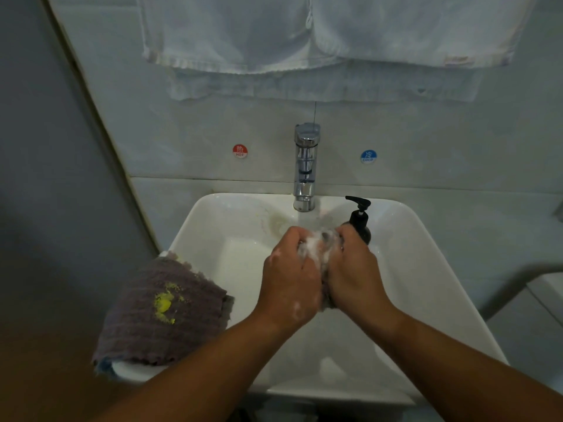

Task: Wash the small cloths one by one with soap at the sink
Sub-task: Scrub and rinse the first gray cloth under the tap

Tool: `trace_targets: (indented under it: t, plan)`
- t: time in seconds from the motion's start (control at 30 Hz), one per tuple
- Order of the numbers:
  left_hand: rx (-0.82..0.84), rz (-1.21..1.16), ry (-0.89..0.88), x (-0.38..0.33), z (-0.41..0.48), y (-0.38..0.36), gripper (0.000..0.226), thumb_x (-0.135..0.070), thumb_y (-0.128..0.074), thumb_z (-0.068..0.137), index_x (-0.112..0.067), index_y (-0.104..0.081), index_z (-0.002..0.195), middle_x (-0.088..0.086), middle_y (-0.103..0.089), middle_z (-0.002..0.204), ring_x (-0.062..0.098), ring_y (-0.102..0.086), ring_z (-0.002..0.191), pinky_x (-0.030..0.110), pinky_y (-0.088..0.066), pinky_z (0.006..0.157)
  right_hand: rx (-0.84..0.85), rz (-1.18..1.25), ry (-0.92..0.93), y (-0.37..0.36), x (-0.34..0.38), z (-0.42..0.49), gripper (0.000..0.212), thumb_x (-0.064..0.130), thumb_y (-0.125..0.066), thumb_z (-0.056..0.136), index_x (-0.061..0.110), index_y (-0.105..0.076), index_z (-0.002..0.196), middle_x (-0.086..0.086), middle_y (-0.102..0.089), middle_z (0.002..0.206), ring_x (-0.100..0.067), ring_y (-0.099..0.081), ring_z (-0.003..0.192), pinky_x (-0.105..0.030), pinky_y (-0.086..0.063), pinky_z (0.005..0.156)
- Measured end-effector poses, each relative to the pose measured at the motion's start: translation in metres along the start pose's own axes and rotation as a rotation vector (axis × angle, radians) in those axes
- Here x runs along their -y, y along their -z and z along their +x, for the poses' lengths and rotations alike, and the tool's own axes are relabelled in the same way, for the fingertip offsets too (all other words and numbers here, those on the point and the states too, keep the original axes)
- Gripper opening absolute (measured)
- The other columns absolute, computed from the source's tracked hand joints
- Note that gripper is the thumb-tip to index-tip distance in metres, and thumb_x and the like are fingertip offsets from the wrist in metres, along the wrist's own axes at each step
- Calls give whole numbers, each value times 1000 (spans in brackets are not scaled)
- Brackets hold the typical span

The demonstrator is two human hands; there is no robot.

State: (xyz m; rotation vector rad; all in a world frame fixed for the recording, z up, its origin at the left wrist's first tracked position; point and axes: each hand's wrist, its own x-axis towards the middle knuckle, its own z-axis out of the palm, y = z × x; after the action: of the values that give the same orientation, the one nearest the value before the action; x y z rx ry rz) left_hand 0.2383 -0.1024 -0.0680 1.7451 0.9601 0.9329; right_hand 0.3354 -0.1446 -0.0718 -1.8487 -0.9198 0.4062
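Note:
Over the white sink [426, 269], my left hand [291, 278] and my right hand [355, 272] grip one small grey cloth [323, 254] bunched between them, covered in white lather. Most of that cloth is hidden by my fingers. The chrome tap [305, 166] runs, and its stream falls just behind the cloth. A black soap pump bottle [361, 219] stands on the sink's back right, right behind my right hand. Other small cloths [161, 312] lie stacked on the sink's left rim; the top one is purple-grey with a yellow stain.
White towels [320, 47] hang on the wall above the tap. A red hot sticker [240, 151] and a blue cold sticker [368, 156] flank the tap. A grey wall closes the left side. A pale ledge [542, 287] sits to the right.

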Motion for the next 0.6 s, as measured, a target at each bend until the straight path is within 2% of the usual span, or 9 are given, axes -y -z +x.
trace_targets:
  t: [0.1, 0.17, 0.2, 0.3, 0.4, 0.47, 0.53, 0.6]
  plan:
    - [-77, 45, -5, 2, 11, 3, 11, -21, -49, 104, -28, -58, 103, -8, -64, 87, 11, -65, 81, 24, -57, 66, 106, 71, -21, -6, 0, -16, 21, 28, -37, 108, 17, -51, 97, -8, -64, 78, -22, -65, 64, -25, -48, 44]
    - [-107, 72, 41, 7, 19, 4, 9, -25, -51, 103, -27, -60, 106, -8, -66, 91, 13, -64, 86, 25, -54, 71, 117, 52, 95, -7, 5, -23, 18, 32, -40, 108, 22, -50, 98, -4, -66, 76, -12, -66, 60, -23, -51, 46]
    - [-99, 80, 67, 9, 19, 3, 10, -25, -52, 103, -26, -60, 107, -8, -65, 92, 13, -63, 86, 22, -51, 69, 105, 39, 144, -6, 7, -23, 14, 31, -43, 107, 23, -51, 99, 0, -65, 77, -8, -66, 62, -18, -49, 47]
    - [-50, 64, 83, 10, 11, -2, 12, -23, -48, 105, -24, -60, 108, -10, -63, 90, 7, -61, 80, 9, -45, 55, 0, 13, 183, -2, 9, -7, 10, 29, -46, 106, 24, -53, 100, 4, -66, 81, -7, -65, 68, -17, -46, 54]
    - [-32, 15, 57, 4, 1, -4, 19, -15, -44, 104, -26, -59, 106, -10, -62, 91, 8, -62, 82, 13, -51, 58, -68, -55, 40, 1, 3, 9, 16, 27, -41, 108, 22, -53, 98, 3, -62, 84, -8, -60, 72, -19, -41, 55]
    - [-43, 1, 21, 1, 3, -2, 17, -15, -47, 102, -28, -59, 104, -10, -63, 91, 9, -64, 83, 20, -57, 63, 10, -58, -28, -1, -2, 3, 17, 23, -38, 107, 19, -50, 95, -2, -62, 84, -16, -61, 71, -25, -47, 53]
    - [-96, 13, 4, 2, 10, 2, 14, -18, -51, 101, -29, -59, 104, -10, -64, 89, 10, -65, 83, 27, -58, 69, 103, 43, -38, -5, 1, -12, 17, 25, -38, 107, 18, -50, 97, -8, -64, 83, -22, -64, 66, -28, -50, 45]
    - [-148, 11, 40, 5, 17, 4, 8, -26, -54, 102, -29, -60, 105, -11, -65, 90, 11, -64, 86, 28, -55, 72, 138, 140, 52, -8, 5, -24, 17, 30, -40, 108, 19, -51, 100, -9, -66, 78, -20, -67, 60, -27, -51, 44]
